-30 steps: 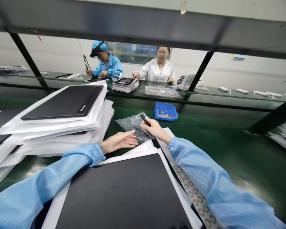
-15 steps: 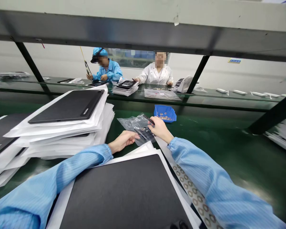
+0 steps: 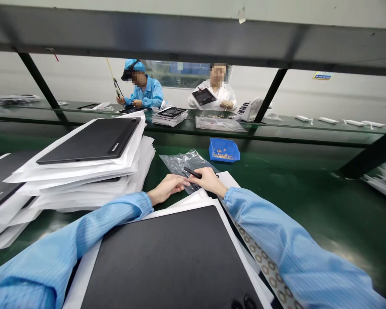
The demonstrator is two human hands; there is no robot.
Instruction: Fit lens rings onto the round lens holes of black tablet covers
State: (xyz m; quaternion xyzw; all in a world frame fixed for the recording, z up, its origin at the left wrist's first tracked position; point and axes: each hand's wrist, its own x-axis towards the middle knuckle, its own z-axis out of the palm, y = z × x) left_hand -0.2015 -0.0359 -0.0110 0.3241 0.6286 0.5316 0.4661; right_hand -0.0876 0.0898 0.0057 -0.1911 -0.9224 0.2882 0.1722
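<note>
My right hand (image 3: 209, 181) is closed around a slim black pen-shaped tool (image 3: 193, 172), whose far end points up and left. Its fingertips meet those of my left hand (image 3: 169, 187), which is pinched together; whatever it may hold is too small or hidden. Just beyond both hands lies a clear plastic bag (image 3: 180, 161), partly covered by them. Below my forearms a large black tablet (image 3: 170, 257) rests back up on white sheets, its camera rings at the lower right. A strip with rows of ring-shaped pieces (image 3: 260, 257) runs under my right sleeve.
Tablets interleaved with white sheets form a tall stack (image 3: 116, 189) on the left. A blue bin (image 3: 224, 155) of small gold-coloured parts sits beyond my hands. A dark slanted post (image 3: 369, 154) stands right, under an overhead shelf (image 3: 180, 38). Two co-workers (image 3: 149, 90) sit opposite.
My right hand has moved down and left to meet my left hand, and the tool tilts further left. Across the bench, the white-coated co-worker has lifted a tablet.
</note>
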